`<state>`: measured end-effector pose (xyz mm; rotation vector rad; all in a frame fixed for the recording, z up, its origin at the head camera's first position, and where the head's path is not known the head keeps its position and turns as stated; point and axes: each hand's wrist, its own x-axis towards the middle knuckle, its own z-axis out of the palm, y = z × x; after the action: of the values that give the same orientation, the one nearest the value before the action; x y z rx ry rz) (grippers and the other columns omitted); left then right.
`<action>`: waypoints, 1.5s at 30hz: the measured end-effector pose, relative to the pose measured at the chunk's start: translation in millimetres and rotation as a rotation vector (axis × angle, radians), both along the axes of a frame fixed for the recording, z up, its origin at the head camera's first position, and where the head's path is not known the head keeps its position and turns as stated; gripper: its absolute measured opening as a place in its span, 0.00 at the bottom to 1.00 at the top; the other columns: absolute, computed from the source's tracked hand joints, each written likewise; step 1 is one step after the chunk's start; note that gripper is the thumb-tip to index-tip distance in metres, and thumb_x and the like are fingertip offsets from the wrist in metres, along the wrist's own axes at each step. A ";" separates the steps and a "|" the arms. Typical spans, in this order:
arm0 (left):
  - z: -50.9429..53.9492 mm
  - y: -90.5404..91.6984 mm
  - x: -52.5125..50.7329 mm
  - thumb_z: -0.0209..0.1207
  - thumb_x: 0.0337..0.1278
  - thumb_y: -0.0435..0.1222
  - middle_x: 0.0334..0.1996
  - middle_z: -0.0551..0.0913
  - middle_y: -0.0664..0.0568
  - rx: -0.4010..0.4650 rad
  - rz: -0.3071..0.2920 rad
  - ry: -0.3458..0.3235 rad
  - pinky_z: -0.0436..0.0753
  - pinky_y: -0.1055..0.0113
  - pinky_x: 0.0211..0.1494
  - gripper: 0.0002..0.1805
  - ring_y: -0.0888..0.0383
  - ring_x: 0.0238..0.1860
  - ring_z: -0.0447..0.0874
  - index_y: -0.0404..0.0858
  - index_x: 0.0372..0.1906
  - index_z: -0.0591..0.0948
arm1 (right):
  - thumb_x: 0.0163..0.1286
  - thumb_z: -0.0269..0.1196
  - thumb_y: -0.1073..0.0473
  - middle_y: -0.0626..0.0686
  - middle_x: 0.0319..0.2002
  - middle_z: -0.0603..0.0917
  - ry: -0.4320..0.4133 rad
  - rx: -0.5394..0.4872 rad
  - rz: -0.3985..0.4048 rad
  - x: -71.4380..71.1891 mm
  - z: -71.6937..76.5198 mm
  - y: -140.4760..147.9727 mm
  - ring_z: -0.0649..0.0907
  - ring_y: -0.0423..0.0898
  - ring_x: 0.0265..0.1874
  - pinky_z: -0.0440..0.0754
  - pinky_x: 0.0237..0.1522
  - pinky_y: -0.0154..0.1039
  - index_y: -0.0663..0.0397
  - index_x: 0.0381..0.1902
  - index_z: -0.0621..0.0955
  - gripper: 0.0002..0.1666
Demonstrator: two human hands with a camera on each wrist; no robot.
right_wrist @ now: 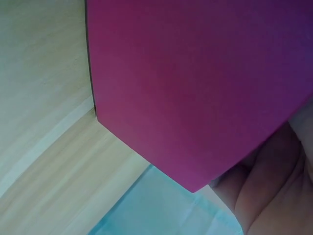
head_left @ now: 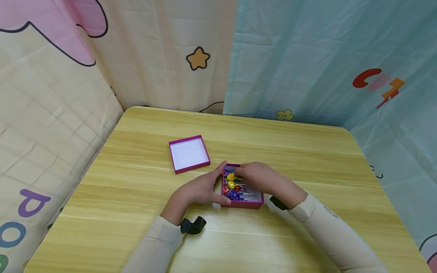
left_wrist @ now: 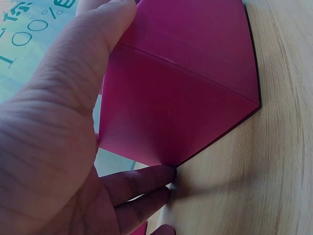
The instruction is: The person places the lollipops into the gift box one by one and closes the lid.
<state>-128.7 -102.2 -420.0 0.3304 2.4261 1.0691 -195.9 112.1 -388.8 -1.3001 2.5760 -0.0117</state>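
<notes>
A magenta box (head_left: 241,204) sits on the table, its top uncovered. Inside lie wrapped lollipops (head_left: 231,184) with shiny yellow, red and purple heads to the left and white sticks to the right. My left hand (head_left: 201,187) grips the box's left end, thumb at the near corner and fingers toward the far corner. In the left wrist view, that thumb lies along the upper edge of the magenta wall (left_wrist: 166,103). My right hand (head_left: 259,176) reaches over the box's far right part with its fingers bent down inside. Its fingertips are hidden, so what they touch cannot be told.
A magenta lid (head_left: 189,153) with a white inside lies upturned, behind and left of the box. Both stand on a wooden table (head_left: 290,151). Printed curtains (head_left: 290,57) hang behind the table and along its sides.
</notes>
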 end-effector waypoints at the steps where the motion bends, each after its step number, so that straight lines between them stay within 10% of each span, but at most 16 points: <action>1: -0.3 0.0 -0.1 0.71 0.42 0.64 0.78 0.53 0.55 -0.002 -0.001 0.000 0.60 0.53 0.74 0.66 0.54 0.72 0.59 0.61 0.80 0.39 | 0.69 0.67 0.58 0.48 0.40 0.85 0.015 0.006 0.004 0.4 0.5 -0.7 0.83 0.44 0.35 0.84 0.46 0.44 0.49 0.48 0.84 0.11; 21: -0.4 0.4 -1.2 0.71 0.42 0.63 0.78 0.54 0.55 -0.008 -0.004 0.007 0.60 0.53 0.73 0.66 0.54 0.72 0.59 0.61 0.80 0.39 | 0.66 0.69 0.59 0.49 0.38 0.85 0.108 0.009 -0.004 4.1 7.6 2.5 0.83 0.44 0.33 0.85 0.42 0.42 0.49 0.48 0.84 0.12; 34: 5.0 2.6 0.2 0.71 0.43 0.63 0.78 0.53 0.54 -0.025 -0.016 0.003 0.62 0.51 0.73 0.66 0.53 0.73 0.59 0.59 0.80 0.39 | 0.67 0.68 0.62 0.49 0.40 0.85 0.061 -0.373 -0.166 3.2 21.8 53.3 0.84 0.46 0.38 0.84 0.43 0.47 0.54 0.45 0.85 0.09; 45: 3.3 3.0 -0.1 0.71 0.42 0.63 0.78 0.54 0.53 -0.030 -0.036 0.050 0.62 0.54 0.73 0.67 0.54 0.73 0.59 0.56 0.80 0.39 | 0.70 0.65 0.59 0.49 0.42 0.85 -0.007 -0.489 -0.272 4.4 20.2 76.1 0.83 0.46 0.41 0.83 0.45 0.50 0.55 0.46 0.84 0.09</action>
<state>-128.9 -99.2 -416.7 0.3936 2.4683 1.0193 -191.5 188.2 -368.7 -1.0610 2.8259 -0.7339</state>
